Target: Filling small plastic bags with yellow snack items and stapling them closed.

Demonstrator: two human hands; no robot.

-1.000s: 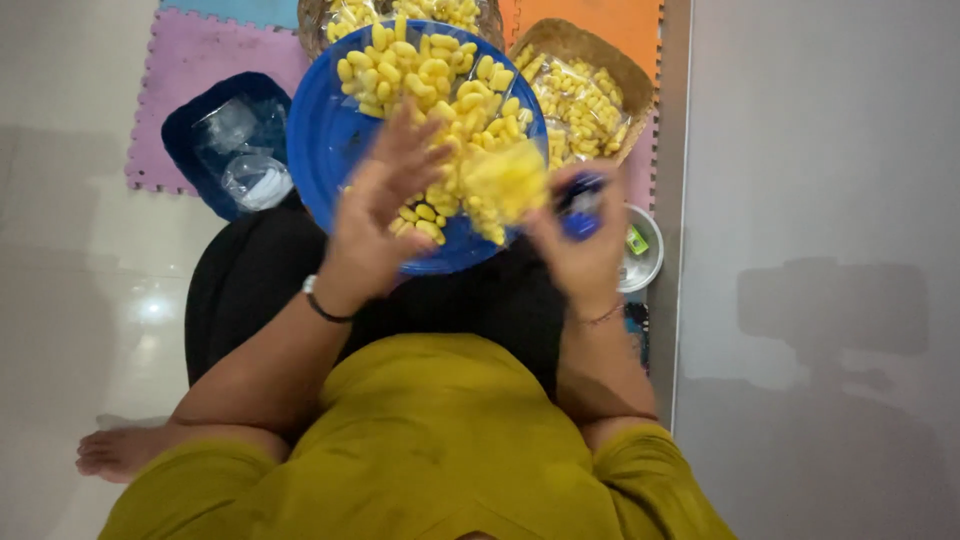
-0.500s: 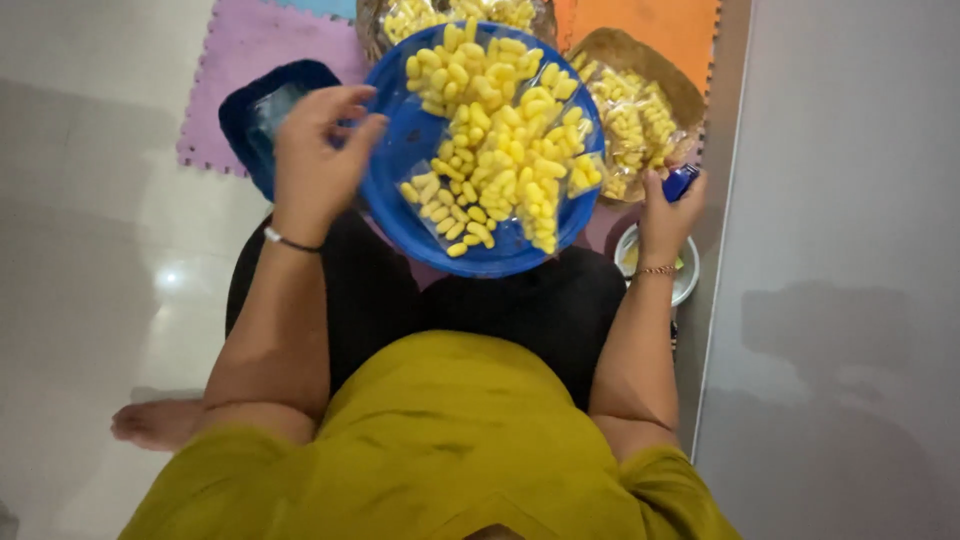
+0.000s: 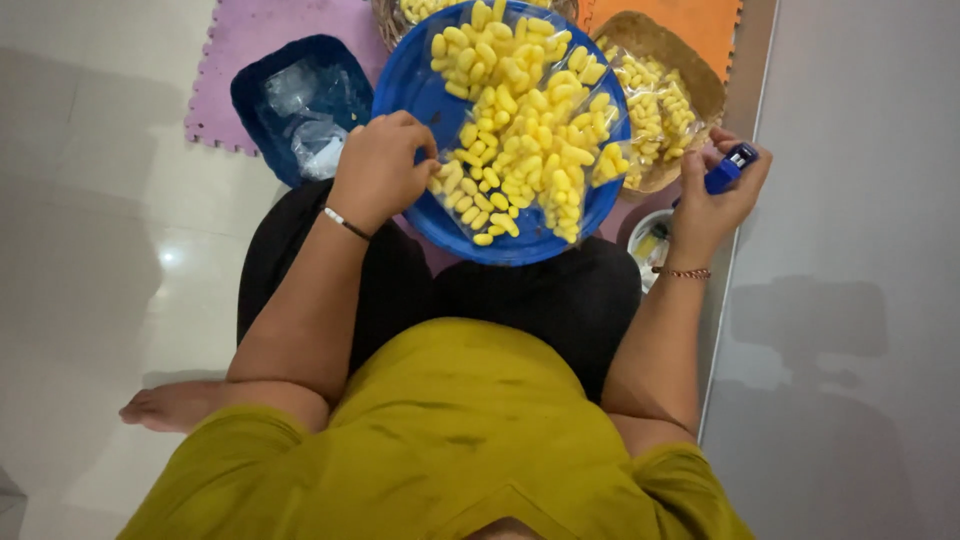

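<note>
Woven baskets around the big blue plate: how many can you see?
2. One woven basket sits right of the blue plate, holding bagged yellow snacks. Another basket peeks out behind the plate's top edge, mostly hidden. More may lie outside the picture.

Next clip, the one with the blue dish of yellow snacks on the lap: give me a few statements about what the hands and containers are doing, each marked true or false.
1. The right hand holds a small blue stapler. True.
2. The left hand rests on the bare tiled floor. False: it is at the left rim of the round blue dish, fingers at the yellow snacks.
3. The woven basket beside the dish holds clear bags of yellow snacks. True.
4. The dark blue tub on the mat is filled with yellow snacks. False: it holds clear plastic bags.
5. The left wrist is bare. False: it wears a thin bracelet.
</note>
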